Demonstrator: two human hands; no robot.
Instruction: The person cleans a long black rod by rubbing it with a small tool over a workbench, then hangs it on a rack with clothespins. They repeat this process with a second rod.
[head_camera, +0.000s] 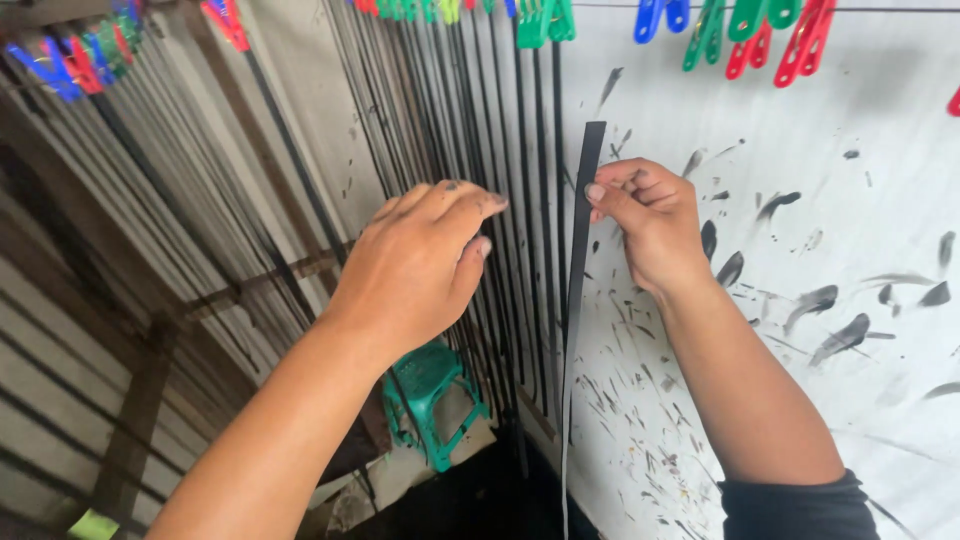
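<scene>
I have 1 black strip (577, 270) pinched near its top end between the thumb and fingers of my right hand (648, 225), closed tight on it, and the rest of it hangs straight down in front of the white paint-smeared sheet (850, 180), close to that sheet's left edge. My left hand (420, 265) is just beside it, fingers curled narrow among the row of hanging black strips (500, 150); I cannot tell whether it grips one or only brushes them. Coloured clothes pegs (745, 30) sit on a line along the top edge of the sheet, with more pegs (75, 55) far left. A green plastic stool (430, 395) stands below. My worry is that the held strip could slip from so small a pinch, or swing against its neighbours and smear if the coating is wet.
</scene>
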